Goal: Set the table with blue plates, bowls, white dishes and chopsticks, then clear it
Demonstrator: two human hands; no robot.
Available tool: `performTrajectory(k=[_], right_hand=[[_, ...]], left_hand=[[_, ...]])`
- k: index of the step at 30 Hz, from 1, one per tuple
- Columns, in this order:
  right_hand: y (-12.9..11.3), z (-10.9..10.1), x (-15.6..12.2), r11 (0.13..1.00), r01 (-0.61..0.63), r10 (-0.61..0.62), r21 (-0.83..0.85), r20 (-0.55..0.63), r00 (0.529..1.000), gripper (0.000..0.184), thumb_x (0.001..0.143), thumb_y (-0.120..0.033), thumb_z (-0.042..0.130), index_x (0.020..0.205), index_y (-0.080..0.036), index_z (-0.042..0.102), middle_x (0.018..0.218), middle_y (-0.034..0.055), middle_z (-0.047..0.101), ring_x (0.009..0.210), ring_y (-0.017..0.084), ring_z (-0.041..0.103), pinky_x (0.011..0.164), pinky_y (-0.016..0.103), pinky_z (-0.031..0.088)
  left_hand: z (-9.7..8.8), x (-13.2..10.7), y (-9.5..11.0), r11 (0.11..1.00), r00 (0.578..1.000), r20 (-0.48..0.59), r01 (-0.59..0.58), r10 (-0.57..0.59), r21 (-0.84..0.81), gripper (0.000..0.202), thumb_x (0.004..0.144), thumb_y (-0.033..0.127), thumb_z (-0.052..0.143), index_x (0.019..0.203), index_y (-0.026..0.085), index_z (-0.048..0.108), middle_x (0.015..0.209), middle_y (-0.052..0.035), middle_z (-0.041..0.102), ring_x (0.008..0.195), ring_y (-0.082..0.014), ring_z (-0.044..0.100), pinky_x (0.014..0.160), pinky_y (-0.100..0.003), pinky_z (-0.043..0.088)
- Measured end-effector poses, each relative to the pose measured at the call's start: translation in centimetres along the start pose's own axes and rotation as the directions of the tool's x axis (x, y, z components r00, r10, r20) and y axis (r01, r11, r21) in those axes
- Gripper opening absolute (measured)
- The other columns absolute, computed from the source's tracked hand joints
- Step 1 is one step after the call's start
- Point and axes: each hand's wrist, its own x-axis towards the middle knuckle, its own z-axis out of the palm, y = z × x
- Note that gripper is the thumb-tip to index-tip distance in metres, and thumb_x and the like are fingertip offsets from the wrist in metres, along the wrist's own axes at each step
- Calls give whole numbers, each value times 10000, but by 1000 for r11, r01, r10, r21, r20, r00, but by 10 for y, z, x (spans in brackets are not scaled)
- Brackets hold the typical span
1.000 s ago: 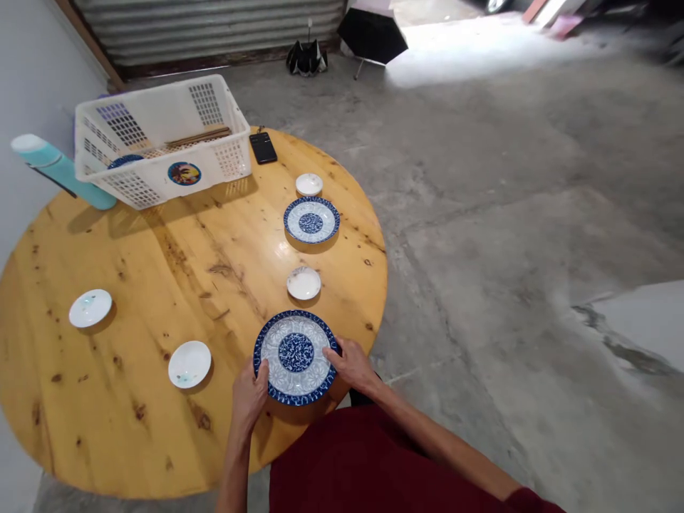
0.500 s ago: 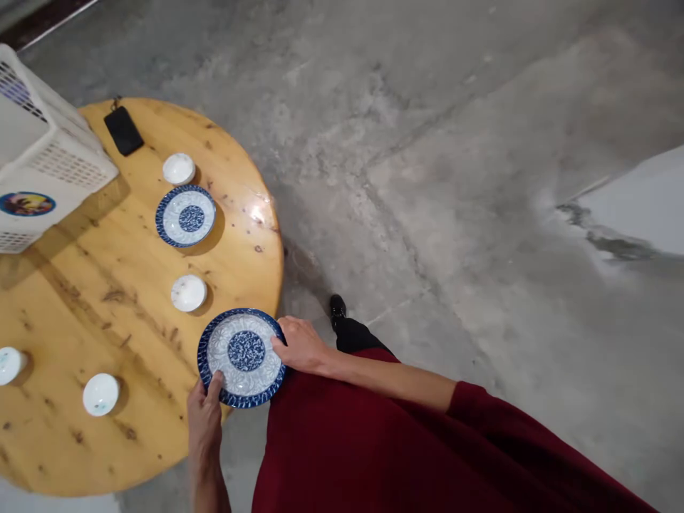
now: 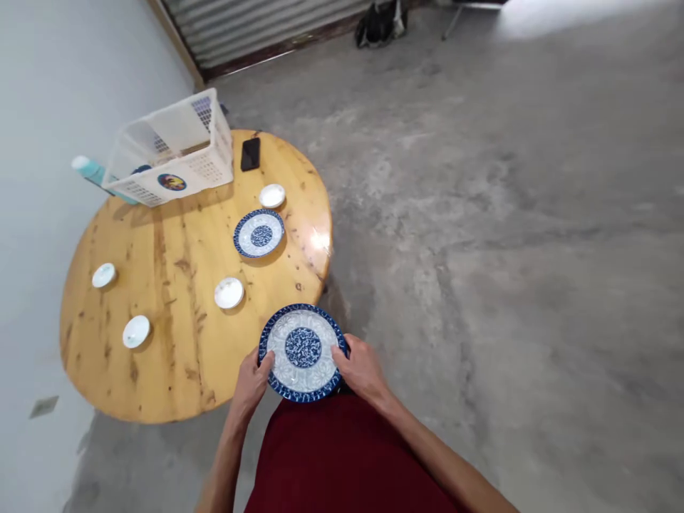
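Observation:
A blue-rimmed white plate (image 3: 303, 349) with a patterned blue centre is held up at the near edge of the round wooden table (image 3: 176, 356). My left hand (image 3: 252, 381) grips its left rim, thumb on top. On the right rim, my right hand (image 3: 363, 365) is closed the same way; the fingers beneath are hidden. A second blue-and-white plate (image 3: 260, 234) lies on the table beyond. Small white bowls stand about it: one (image 3: 272, 195) just behind that plate, another (image 3: 229, 293) nearer to me.
Two more small bowls, one (image 3: 104, 275) and another (image 3: 136, 332), stand on the table's left. At the back are a white plastic basket (image 3: 195, 171), a turquoise bottle (image 3: 90, 169) and a black phone (image 3: 251, 154). A wall (image 3: 37, 214) borders the left; concrete floor (image 3: 507, 285) lies right.
My view has swung left and up, bringing the whole table, the wall and the bottle into sight. Both hands still hold the plate, now more in front of my body.

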Motion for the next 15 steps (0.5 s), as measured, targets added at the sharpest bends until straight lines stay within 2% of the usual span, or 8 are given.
performTrajectory(k=[4, 7, 15], right_hand=[[-4, -20, 45, 997, 58, -57, 40, -35, 998, 256, 825, -414, 454, 645, -232, 450, 598, 17, 554, 563, 158, 468, 565, 279, 293], [-16, -34, 84, 993, 108, -106, 49, -46, 993, 309, 810, -490, 433, 628, -240, 431, 573, 7, 525, 553, 159, 463, 560, 279, 309], [-68, -52, 192, 985, 172, -173, 16, 100, 980, 356, 802, -541, 449, 687, -218, 547, 567, 3, 521, 546, 168, 467, 529, 278, 343]], left_hand=[[11, 35, 17, 999, 999, -32, -14, 13, -50, 440, 844, 546, 494, 908, 144, 662, 862, -58, 707, 810, -220, 621, 745, -304, 497], [12, 65, 31, 997, 998, -69, -4, -1, -71, 418, 855, 537, 477, 883, 155, 644, 837, -50, 687, 775, -208, 604, 723, -298, 479], [-13, 141, 60, 999, 980, -197, 10, -19, -47, 321, 944, 438, 371, 735, 219, 475, 678, 9, 537, 650, -154, 499, 641, -273, 386]])
